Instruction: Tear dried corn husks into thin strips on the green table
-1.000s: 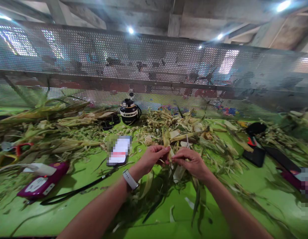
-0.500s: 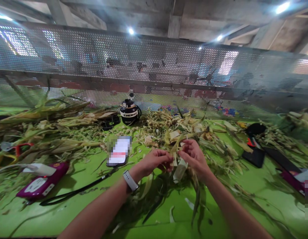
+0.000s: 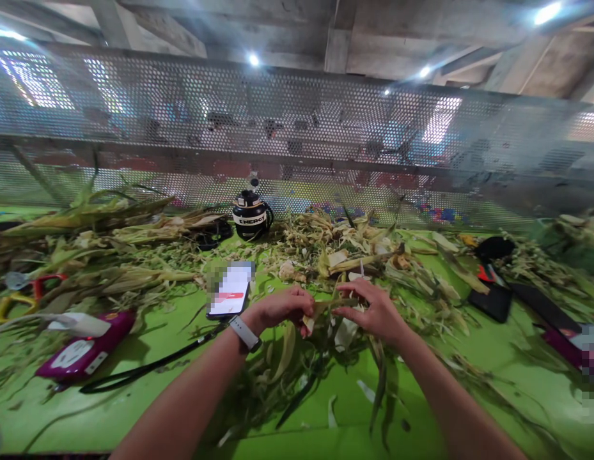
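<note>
Head view. My left hand [image 3: 288, 309], a wristwatch [image 3: 246, 333] on its wrist, has fingers pinched closed on a pale corn husk strip [image 3: 320, 310], held above the green table [image 3: 421, 418]. My right hand [image 3: 371, 309] is just beside the strip, thumb and fingers parted; cannot tell whether they touch it. Beyond: a loose husk pile [image 3: 320, 236], black jug [image 3: 251, 217] lettered ENERGY. Smartphone [image 3: 233, 291] lies near my left wrist.

Bare left hand [image 3: 282, 308], pale watch strap [image 3: 244, 333] at wrist [image 3: 252, 315], bare right hand [image 3: 377, 312]
</note>
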A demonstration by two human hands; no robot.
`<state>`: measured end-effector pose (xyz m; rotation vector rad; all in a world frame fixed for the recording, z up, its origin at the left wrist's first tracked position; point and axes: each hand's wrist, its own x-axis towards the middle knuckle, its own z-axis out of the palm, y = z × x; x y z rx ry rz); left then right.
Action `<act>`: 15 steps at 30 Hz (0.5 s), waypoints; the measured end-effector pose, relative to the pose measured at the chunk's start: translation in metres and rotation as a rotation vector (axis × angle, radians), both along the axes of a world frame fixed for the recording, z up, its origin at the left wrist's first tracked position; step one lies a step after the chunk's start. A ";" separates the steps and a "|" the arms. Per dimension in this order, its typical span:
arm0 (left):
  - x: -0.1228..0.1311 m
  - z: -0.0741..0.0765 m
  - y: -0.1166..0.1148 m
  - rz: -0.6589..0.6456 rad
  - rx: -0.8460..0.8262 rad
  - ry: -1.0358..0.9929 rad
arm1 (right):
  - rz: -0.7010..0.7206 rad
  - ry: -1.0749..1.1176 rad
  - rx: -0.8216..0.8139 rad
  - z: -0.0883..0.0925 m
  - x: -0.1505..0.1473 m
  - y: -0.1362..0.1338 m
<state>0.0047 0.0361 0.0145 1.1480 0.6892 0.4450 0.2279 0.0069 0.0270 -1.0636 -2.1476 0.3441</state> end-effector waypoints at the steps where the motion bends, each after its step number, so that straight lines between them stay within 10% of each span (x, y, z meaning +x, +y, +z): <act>1: 0.000 0.000 0.000 -0.006 -0.005 0.030 | 0.007 -0.070 0.104 -0.001 0.000 0.000; 9: -0.001 -0.002 -0.003 -0.027 -0.037 0.033 | 0.081 -0.303 0.298 -0.006 -0.009 -0.006; 15: 0.001 0.001 0.003 0.319 -0.002 -0.271 | 0.024 0.013 -0.127 -0.008 -0.017 -0.009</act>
